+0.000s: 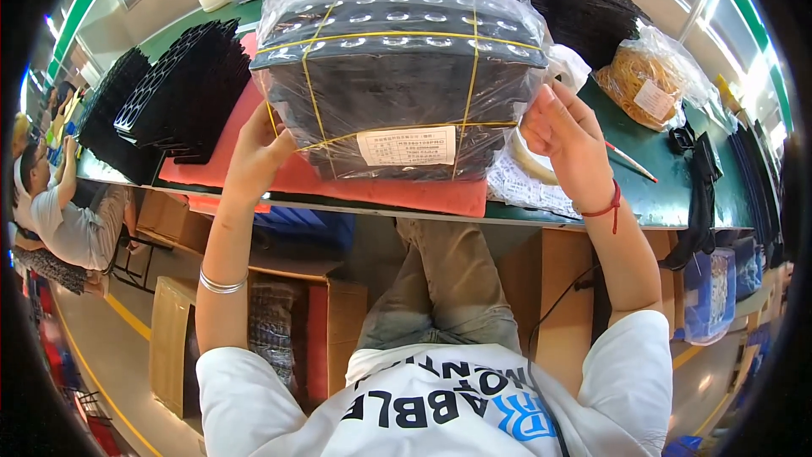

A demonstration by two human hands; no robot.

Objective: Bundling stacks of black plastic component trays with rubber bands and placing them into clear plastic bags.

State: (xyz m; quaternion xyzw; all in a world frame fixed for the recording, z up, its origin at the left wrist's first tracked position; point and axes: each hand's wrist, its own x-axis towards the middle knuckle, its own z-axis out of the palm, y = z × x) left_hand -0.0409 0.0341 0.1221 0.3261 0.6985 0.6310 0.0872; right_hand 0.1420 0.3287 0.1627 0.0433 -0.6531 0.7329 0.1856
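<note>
A bundle of black plastic pieces (389, 89), wrapped in clear plastic film, stands on a red mat (440, 196) at the table's front edge. Round openings show along its top, and a white printed label (407, 146) sits low on its front. Yellow rubber bands (474, 68) run across and down it. At the bundle's lower left corner my left hand (258, 156) is closed on a rubber band that stretches across the front. My right hand (568, 140) is closed at the right side, by that band's other end; its fingertips are partly hidden against the film.
Stacks of black perforated trays (182, 89) stand at left, more (588, 13) at the back right. A bag of yellow rubber bands (639, 85), a red-and-white pen (632, 162) and a tape roll (531, 161) lie at right. Open cartons (173, 347) stand below; a person (72, 203) sits far left.
</note>
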